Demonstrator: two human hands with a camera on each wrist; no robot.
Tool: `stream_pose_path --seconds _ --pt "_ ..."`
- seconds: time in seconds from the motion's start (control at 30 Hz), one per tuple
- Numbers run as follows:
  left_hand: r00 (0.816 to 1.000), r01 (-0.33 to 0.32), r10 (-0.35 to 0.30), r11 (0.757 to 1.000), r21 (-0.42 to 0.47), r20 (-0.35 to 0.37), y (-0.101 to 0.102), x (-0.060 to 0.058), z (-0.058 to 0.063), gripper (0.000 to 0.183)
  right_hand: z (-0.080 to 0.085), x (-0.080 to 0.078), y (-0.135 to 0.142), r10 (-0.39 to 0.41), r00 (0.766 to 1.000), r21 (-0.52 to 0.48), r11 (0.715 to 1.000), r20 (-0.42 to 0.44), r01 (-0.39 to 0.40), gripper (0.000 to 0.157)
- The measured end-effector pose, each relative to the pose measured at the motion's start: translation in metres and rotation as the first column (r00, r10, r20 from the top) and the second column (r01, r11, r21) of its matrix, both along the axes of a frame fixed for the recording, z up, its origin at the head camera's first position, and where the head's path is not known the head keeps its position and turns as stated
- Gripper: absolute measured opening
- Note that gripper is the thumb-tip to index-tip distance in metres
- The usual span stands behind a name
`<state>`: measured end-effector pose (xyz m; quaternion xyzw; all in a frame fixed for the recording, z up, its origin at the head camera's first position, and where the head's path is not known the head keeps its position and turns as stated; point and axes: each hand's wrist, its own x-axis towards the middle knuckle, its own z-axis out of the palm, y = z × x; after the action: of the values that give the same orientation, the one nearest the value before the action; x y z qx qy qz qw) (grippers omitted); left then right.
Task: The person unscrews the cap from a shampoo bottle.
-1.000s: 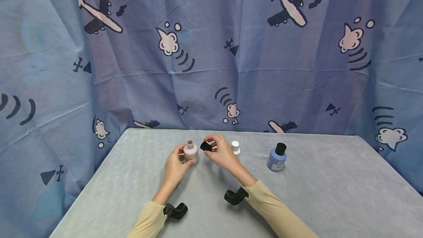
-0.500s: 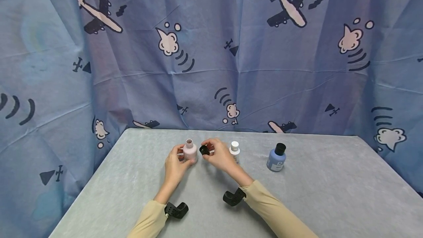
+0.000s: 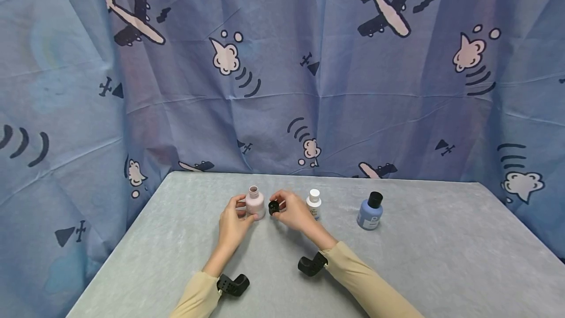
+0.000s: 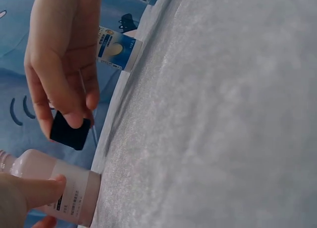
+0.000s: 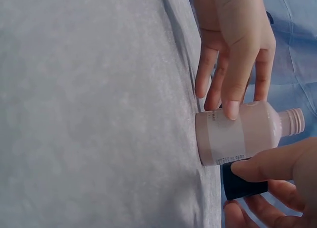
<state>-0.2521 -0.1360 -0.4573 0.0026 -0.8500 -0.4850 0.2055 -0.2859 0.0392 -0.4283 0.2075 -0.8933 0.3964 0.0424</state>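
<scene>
A pale pink bottle [image 3: 255, 205] stands upright on the table, its threaded neck uncapped. My left hand [image 3: 234, 222] grips its body, thumb on the label side and fingers behind. Just right of the bottle, my right hand [image 3: 293, 210] pinches a black cap [image 3: 273, 207] between thumb and fingers. In the left wrist view the black cap [image 4: 70, 131] shows beside the pink bottle [image 4: 54, 183], close over the table. The right wrist view shows the bottle's open neck [image 5: 292, 121], with the cap low beside its body.
A small white bottle [image 3: 314, 205] with a white cap stands just right of my right hand. Farther right is a blue bottle [image 3: 370, 214] with a black cap. The grey cloth-covered table [image 3: 441, 249] meets a blue printed curtain [image 3: 282, 72] behind.
My right hand has lowered the black cap beside the pink bottle and turned it. More of the white bottle shows now. My left hand keeps its grip in place.
</scene>
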Motion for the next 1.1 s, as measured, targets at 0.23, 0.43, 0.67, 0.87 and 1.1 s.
stream_pose_path --seconds 0.23,0.43,0.67,0.87,1.1 --pt "1.000 -0.016 0.016 1.000 -0.010 0.004 -0.001 0.003 0.001 0.051 -0.005 -0.003 0.000 -0.004 1.000 0.048 0.999 0.027 0.003 0.034" --pt "1.000 -0.027 0.027 1.000 -0.013 0.006 0.000 0.003 0.001 0.046 -0.008 -0.004 0.000 -0.008 1.000 0.081 0.997 0.023 0.006 0.033" --pt "0.999 -0.038 0.038 0.999 -0.008 -0.001 0.000 0.006 0.003 0.044 -0.011 -0.005 0.001 -0.007 1.000 0.078 0.997 0.023 0.005 0.034" --pt "0.998 -0.054 0.054 0.999 -0.005 0.026 -0.001 0.009 0.004 0.042 -0.012 -0.004 0.002 0.003 1.000 0.097 0.995 -0.008 -0.002 0.034" --pt "0.999 -0.047 0.047 0.999 -0.003 0.025 0.000 0.014 0.007 0.038 -0.005 0.005 0.001 0.018 0.990 0.172 0.985 -0.137 0.006 0.036"
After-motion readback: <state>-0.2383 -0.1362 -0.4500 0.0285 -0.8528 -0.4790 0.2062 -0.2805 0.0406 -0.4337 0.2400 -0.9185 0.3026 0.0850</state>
